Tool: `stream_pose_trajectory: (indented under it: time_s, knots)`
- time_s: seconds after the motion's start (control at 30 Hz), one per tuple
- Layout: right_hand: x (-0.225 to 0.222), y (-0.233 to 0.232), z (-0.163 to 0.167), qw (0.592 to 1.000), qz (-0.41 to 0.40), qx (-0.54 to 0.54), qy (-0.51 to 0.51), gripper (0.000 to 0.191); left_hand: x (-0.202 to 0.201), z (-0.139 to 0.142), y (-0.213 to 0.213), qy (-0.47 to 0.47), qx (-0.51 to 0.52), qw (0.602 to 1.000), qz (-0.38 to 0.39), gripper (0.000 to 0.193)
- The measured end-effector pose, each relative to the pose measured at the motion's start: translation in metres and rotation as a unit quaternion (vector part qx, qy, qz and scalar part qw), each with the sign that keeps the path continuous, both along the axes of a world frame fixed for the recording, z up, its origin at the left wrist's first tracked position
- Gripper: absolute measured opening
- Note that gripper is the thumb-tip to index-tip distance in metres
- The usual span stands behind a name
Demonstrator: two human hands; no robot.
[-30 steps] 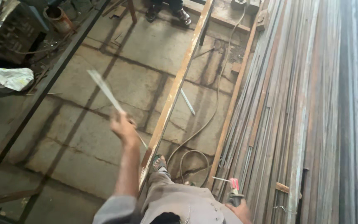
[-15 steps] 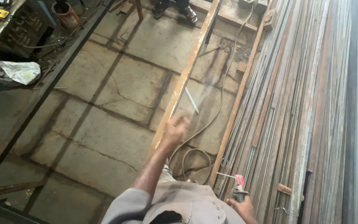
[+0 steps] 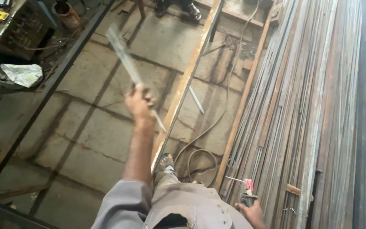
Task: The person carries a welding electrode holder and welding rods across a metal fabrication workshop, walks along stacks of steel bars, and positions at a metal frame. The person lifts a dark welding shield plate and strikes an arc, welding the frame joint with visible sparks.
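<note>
The left hand [image 3: 140, 103] is gripping a long flat metal strip [image 3: 126, 57] with its fingers wrapped tight around it, and it is holding the strip up in the air over the stone floor [image 3: 77, 127], pointing up and to the left. The right hand [image 3: 250, 212] is closing around a welding holder [image 3: 247, 193] with red jaws, low down just beside the big pile of metal bars [image 3: 318, 106].

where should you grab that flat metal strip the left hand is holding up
Low on its length, as the left hand does: the flat metal strip is long and thin, tilting up and away to the left. Probably come from below, fingers wrapped across the flat faces near the lower end, leaving the long part free.
</note>
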State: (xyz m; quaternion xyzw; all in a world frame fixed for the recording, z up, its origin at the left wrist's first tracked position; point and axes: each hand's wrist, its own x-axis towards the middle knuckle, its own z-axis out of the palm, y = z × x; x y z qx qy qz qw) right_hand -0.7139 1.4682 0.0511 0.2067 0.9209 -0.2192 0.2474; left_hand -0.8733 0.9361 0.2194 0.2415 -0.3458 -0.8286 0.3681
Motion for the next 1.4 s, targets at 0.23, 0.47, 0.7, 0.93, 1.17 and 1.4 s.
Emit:
stream_pose_trajectory:
  time_s: [0.23, 0.47, 0.7, 0.93, 1.17, 1.4]
  knots:
    - [0.008, 0.001, -0.003, 0.999, -0.015, -0.008, -0.047, 0.088, 0.080, -0.158, -0.046, -0.290, 0.017, 0.957, 0.011, 0.016]
    - [0.002, 0.004, 0.009, 0.999, -0.006, -0.002, -0.054, 0.091, 0.222, -0.226, -0.022, -0.664, -0.044, 0.747, -0.005, 0.021]
    - [-0.009, 0.005, 0.020, 0.999, 0.014, -0.015, -0.047, 0.090, 0.095, -0.176, -0.054, -0.636, -0.327, 0.693, -0.085, 0.026]
    - [-0.014, -0.006, 0.016, 0.998, 0.029, 0.026, -0.052, 0.093, -0.003, -0.093, 0.002, -0.308, -0.602, 0.720, -0.153, 0.054]
    - [0.006, -0.007, 0.001, 0.998, 0.016, 0.002, -0.065, 0.093, 0.094, -0.158, 0.062, -0.494, -0.521, 0.695, -0.040, 0.049]
    - [0.007, 0.000, -0.008, 0.999, -0.016, 0.011, -0.050, 0.097, 0.170, -0.196, 0.064, -0.622, -0.508, 0.588, -0.094, 0.082]
